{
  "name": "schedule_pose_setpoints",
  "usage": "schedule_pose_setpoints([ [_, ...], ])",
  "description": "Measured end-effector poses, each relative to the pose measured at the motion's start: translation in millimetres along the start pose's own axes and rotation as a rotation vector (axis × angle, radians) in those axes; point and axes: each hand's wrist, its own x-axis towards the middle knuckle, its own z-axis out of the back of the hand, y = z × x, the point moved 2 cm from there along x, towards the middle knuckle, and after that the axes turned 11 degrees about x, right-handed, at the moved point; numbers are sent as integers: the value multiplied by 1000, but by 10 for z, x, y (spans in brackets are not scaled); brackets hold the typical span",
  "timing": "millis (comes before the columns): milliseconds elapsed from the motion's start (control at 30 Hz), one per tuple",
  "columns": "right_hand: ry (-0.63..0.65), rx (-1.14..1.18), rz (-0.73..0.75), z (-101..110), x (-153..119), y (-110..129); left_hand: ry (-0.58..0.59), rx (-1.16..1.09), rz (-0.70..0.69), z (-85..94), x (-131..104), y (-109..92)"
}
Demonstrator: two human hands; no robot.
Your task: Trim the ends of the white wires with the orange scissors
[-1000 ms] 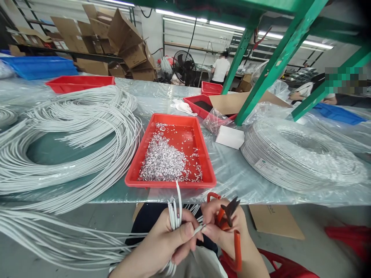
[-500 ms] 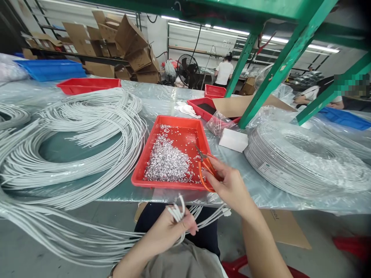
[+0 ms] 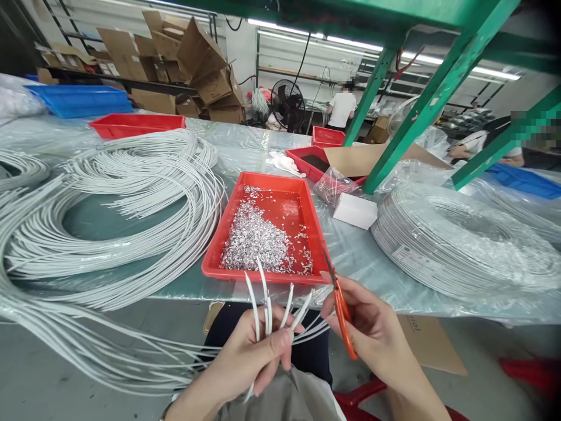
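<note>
Several white cable ends stick up, fanned out, from my left hand (image 3: 258, 351), whose fingers and thumb are pressed around them above my lap. To its right, my right hand (image 3: 366, 318) grips orange-handled scissors (image 3: 342, 313), their blades pointing up toward the tray's near right corner. The red tray (image 3: 211, 266) lies at the table's front edge, with a heap of small silvery pieces (image 3: 254, 237) mostly in its left part. Large coils of white cable (image 3: 118, 251) lie on the left, and strands from them run down to my left hand.
A plastic-wrapped cable spool (image 3: 438, 240) and a small white box (image 3: 355, 210) are on the right. Green metal posts (image 3: 442, 88) rise behind them. Red trays, a blue tray (image 3: 83, 100) and cartons (image 3: 201, 64) stand farther back. Two people are in the background, one near a fan (image 3: 287, 105).
My left hand has risen slightly, and the cable ends now stand up spread apart. My right hand has moved down from over the tray, with the scissors turned more upright.
</note>
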Motion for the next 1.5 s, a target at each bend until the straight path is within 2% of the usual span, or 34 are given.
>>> schedule_pose_setpoints([
  [167, -29, 149, 66, -177, 33, 67, 33, 135, 67, -63, -53, 42],
  [300, 39, 201, 33, -292, 64, 49, 17, 93, -25, -131, -27, 1],
  [467, 16, 49, 94, -178, -14, 92, -112, 42, -63, -130, 13, -89],
  [600, 131, -143, -60, 41, -253, 84, -194, 49, -105, -62, 12, -126],
  [667, 111, -270, -166, 146, -379, 56, -214, 59, -115, -43, 4, -145],
  [767, 176, -407, -301, 199, -467, 43, -225, 102, -125, -45, -9, -179],
  [833, 222, -479, -330, 186, -443, 76, -217, 160, -142, -58, -14, -192],
  [1000, 298, -576, -312, 153, -345, 133, -236, 296, -164, -68, -19, -170],
  [1133, 220, -497, -311, 184, -371, 81, -247, 324, -182, -71, -22, -157],
  [1233, 201, -534, -307, 181, -365, 104, -246, 322, -187, -73, -23, -154],
  [1367, 293, -679, -219, 152, -288, 220, -252, 310, -191, -76, -16, -165],
  [1500, 381, -769, -91, 148, -259, 289, -300, 227, -132, -62, 1, -184],
])
